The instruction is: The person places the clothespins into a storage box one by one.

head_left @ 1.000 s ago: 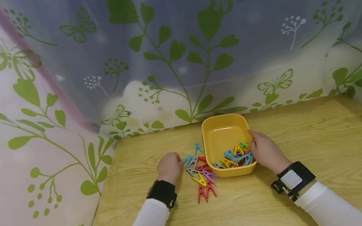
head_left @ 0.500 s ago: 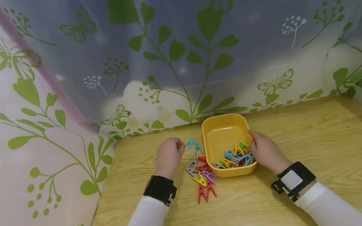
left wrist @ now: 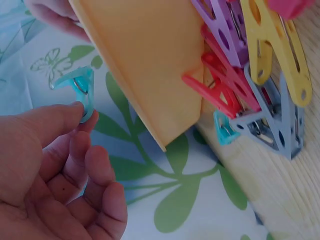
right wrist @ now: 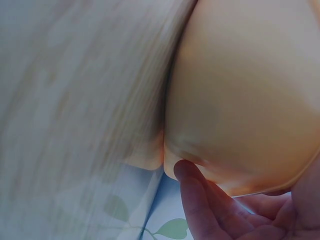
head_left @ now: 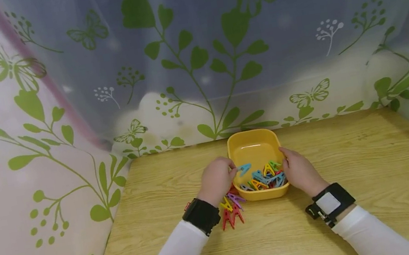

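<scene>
My left hand [head_left: 217, 181] pinches a light-blue clothespin [head_left: 244, 169] between thumb and forefinger, over the left rim of a yellow plastic basin [head_left: 254, 151]. In the left wrist view that clothespin [left wrist: 86, 92] sticks out past the fingertips, the other fingers loosely curled. My right hand [head_left: 303, 173] holds the basin's right side, thumb at the rim and fingers against the outer wall [right wrist: 240, 100]. Inside the basin's near end lie several mixed clothespins [head_left: 266, 178]. Left of it, partly hidden by my left hand, are purple [head_left: 237, 201], yellow [head_left: 226, 204] and red clothespins [head_left: 236, 216].
The basin stands on a wooden table [head_left: 359, 192] close to a curtain [head_left: 197, 79] printed with leaves and butterflies. In the left wrist view, grey clothespins [left wrist: 285, 125] and a small turquoise one [left wrist: 225, 129] lie beside the basin wall.
My left hand has lifted a light-blue clothespin from the pile, first away toward the back, then right over the basin. My right hand keeps its hold on the basin.
</scene>
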The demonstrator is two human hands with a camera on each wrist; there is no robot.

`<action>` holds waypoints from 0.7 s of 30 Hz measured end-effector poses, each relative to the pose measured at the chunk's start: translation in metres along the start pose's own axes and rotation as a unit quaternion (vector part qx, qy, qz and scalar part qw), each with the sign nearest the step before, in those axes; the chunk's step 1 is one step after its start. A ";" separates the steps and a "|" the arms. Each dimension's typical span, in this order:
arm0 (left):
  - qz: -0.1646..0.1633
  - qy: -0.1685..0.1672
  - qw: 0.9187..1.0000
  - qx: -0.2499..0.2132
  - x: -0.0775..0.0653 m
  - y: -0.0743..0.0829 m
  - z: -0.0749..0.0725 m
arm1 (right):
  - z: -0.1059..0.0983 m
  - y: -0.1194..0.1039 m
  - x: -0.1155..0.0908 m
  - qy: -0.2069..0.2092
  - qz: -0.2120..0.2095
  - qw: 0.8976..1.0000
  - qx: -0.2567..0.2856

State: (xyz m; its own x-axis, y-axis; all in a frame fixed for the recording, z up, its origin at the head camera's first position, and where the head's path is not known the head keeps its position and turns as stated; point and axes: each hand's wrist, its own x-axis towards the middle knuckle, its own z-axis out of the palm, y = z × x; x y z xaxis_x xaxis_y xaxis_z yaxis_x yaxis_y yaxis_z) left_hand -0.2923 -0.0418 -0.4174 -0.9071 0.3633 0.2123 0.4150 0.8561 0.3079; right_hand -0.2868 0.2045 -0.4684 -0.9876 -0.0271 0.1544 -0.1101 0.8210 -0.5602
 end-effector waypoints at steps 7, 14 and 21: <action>0.020 -0.023 0.999 0.017 -0.001 0.006 0.007 | 0.000 0.000 0.000 0.005 -0.004 1.000 0.001; 0.015 -0.046 0.999 0.021 -0.001 0.008 0.012 | 0.000 0.001 -0.001 -0.001 0.000 1.000 0.004; 0.012 -0.063 0.998 0.011 -0.002 0.008 0.012 | 0.001 0.004 0.001 -0.001 -0.001 1.000 0.005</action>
State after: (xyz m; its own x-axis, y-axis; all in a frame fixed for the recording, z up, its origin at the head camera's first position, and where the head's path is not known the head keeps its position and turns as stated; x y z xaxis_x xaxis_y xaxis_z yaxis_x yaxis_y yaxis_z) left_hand -0.2882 -0.0314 -0.4269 -0.8991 0.4259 0.1011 0.4364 0.8541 0.2830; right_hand -0.2880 0.2072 -0.4712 -0.9877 -0.0301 0.1535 -0.1132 0.8148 -0.5686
